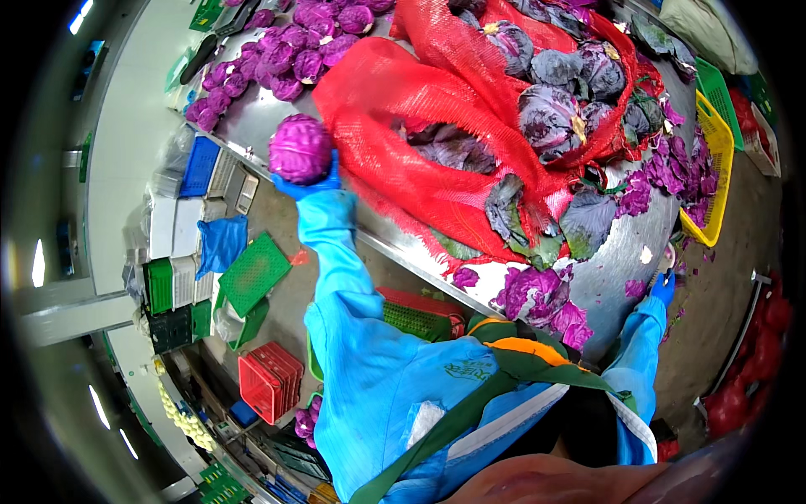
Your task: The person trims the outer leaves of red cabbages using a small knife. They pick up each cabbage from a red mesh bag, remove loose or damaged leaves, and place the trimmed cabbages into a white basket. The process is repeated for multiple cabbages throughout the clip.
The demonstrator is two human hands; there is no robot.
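My left hand [310,184], in a blue glove, supports a round, peeled red cabbage [301,149] from below, over the near-left edge of a stainless steel table [652,230]. Beyond it lies a pile of similar peeled red cabbages [280,60]. At the table's right edge is my right hand [662,288], also gloved in blue. A small pale item [669,255] shows at its fingers, too small to identify; whether they grip it is unclear. Between my hands spreads a red mesh sack [403,107], its opening full of untrimmed red cabbages [551,120] with dark outer leaves.
Loose purple leaves [535,293] lie at the near table edge. A yellow plastic crate [724,170] of leaf trimmings stands at the right. On the left floor are stacked red crates [271,381], a tilted green crate [255,274] and white boxes [187,227]. Filled red sacks [749,365] lie far right.
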